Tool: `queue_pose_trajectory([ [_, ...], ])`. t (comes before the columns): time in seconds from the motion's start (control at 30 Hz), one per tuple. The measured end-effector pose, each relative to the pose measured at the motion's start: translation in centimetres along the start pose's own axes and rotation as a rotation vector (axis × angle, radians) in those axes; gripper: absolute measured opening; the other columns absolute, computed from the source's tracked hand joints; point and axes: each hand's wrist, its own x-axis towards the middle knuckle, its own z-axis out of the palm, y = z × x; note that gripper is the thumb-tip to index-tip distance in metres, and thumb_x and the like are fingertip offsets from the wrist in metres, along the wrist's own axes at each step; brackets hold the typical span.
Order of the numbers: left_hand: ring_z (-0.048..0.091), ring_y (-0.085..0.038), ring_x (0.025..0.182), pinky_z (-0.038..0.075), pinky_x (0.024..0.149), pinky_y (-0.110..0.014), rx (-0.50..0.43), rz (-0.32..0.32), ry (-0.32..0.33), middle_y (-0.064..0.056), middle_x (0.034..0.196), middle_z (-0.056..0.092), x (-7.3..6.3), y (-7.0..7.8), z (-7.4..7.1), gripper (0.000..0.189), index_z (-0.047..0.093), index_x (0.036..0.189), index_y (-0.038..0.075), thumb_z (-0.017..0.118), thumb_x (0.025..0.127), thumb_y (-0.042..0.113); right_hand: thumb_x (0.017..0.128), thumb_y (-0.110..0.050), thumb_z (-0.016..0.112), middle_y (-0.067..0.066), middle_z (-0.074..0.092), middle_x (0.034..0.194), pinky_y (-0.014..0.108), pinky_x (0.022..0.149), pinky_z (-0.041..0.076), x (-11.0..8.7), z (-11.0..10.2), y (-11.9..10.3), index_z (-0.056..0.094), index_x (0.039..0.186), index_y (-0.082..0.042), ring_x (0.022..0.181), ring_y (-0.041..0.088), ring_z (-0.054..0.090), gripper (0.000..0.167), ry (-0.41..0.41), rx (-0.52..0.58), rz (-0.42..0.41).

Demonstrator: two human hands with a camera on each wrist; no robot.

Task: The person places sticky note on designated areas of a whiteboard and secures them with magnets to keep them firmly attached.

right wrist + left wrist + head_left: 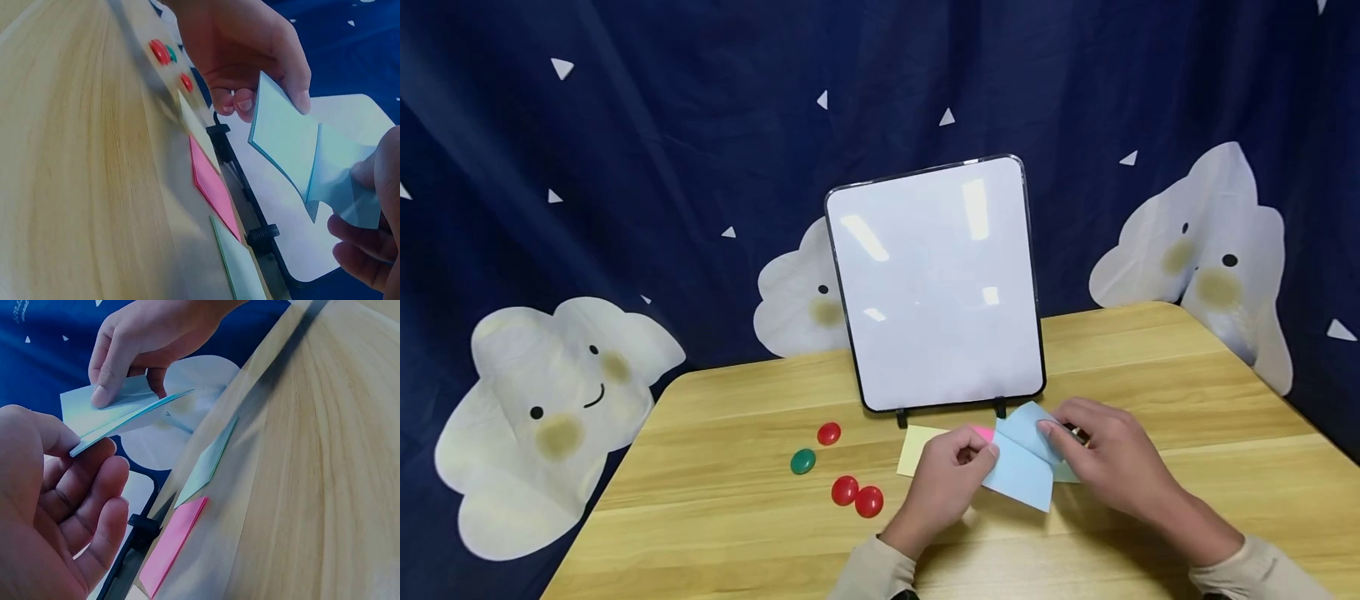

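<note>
Wooden table (700, 508); pink pad (173, 547) clear only in wrist views; blue pad (1018, 475) pinched by left hand (943, 479) and right hand (1116, 458)

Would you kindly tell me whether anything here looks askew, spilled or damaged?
Nothing stands out: the whiteboard stands on its feet, and the blue notepaper bends apparently because the left hand and right hand hold it.

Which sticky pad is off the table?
The blue pad, pinched by the left hand, with the right hand pinching its lifted sheet. The yellow pad, pink pad and green pad lie on the table.
</note>
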Motion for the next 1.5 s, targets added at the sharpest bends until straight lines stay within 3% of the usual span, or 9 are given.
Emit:
queue_pose_trajectory([
  [0.2, 0.047, -0.006, 0.066, 0.039, 0.060, -0.019, 0.011, -0.012, -0.012, 0.006, 0.070, 0.052, -0.2, 0.0, 0.0, 0.021, 0.065, 0.078, 0.011, 0.067, 0.096, 0.021, 0.088, -0.008, 0.077, -0.016, 0.053, 0.073, 0.018, 0.057, 0.041, -0.1, 0.1, 0.0, 0.066, 0.078, -0.024, 0.063, 0.001, 0.050, 0.021, -0.037, -0.014, 0.125],
  [0.63, 0.049, -0.004, 0.066, 0.043, 0.063, -0.020, 0.028, 0.004, -0.036, 0.008, 0.069, 0.054, -0.2, -0.1, 0.5, 0.021, 0.066, 0.079, 0.011, 0.066, 0.097, 0.021, 0.093, -0.019, 0.073, -0.009, 0.062, 0.074, 0.024, 0.057, 0.041, 0.2, -0.8, 0.8, 0.072, 0.084, -0.017, 0.064, 0.007, 0.051, 0.010, -0.087, 0.002, 0.329],
  [1.03, 0.050, -0.003, 0.066, 0.045, 0.066, -0.021, 0.026, -0.015, -0.017, 0.009, 0.069, 0.055, -0.4, 0.1, 1.4, 0.020, 0.064, 0.078, 0.011, 0.065, 0.097, 0.018, 0.096, -0.024, 0.069, -0.006, 0.055, 0.065, 0.025, 0.053, 0.035, 0.7, -1.9, 1.7, 0.072, 0.084, -0.013, 0.059, 0.008, 0.046, 0.016, -0.119, -0.005, 0.387],
  [1.5, 0.062, -0.009, 0.061, 0.052, 0.066, -0.023, -0.099, -0.073, 0.025, 0.004, 0.066, 0.062, 0.0, 0.9, 3.9, 0.019, 0.066, 0.078, 0.008, 0.064, 0.095, 0.014, 0.099, -0.031, 0.065, -0.003, 0.043, 0.059, 0.028, 0.049, 0.032, 0.9, -4.0, 3.0, 0.065, 0.076, -0.011, 0.053, 0.011, 0.041, 0.030, -0.118, -0.009, 0.487],
])
